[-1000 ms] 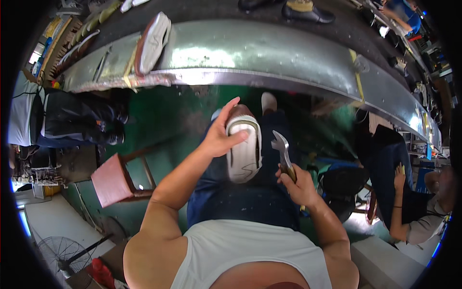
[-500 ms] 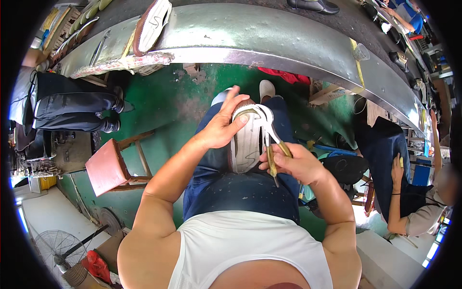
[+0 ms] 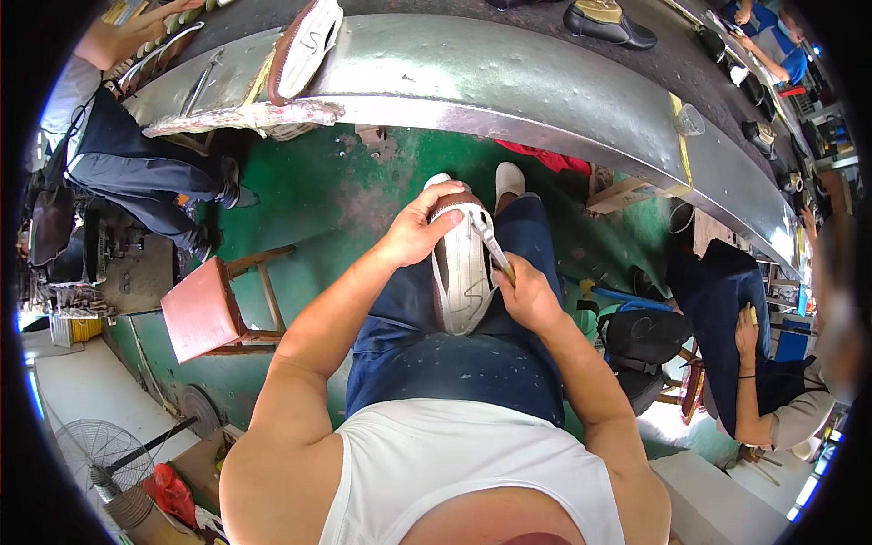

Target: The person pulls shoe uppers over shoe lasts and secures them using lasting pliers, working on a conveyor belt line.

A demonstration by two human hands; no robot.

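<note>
A shoe upper (image 3: 465, 282) lies bottom up across my lap, its toe pointing away from me. Its underside is cream with a dark scribbled line near the heel, and brown shows round the rim. Curled over the toe end, my left hand (image 3: 421, 228) grips the shoe, thumb on the underside. My right hand (image 3: 530, 292) is wrapped round the handles of metal pincers (image 3: 490, 241). The pincers' head meets the shoe's right edge close to the toe; whether the jaws bite on material cannot be made out.
Ahead runs a metal-edged bench (image 3: 409, 68) carrying another cream-and-brown shoe (image 3: 306, 50) and a black shoe (image 3: 609, 23). A pink stool (image 3: 202, 309) stands left, a fan (image 3: 104, 463) lower left. A black bag (image 3: 645, 336) and a seated person (image 3: 781, 363) are on the right; another person stands left.
My right hand has brought the pincers against the shoe's edge; their spread handles have come together in my grip. My left fingers have closed round the toe. The person at left has leaned over the bench.
</note>
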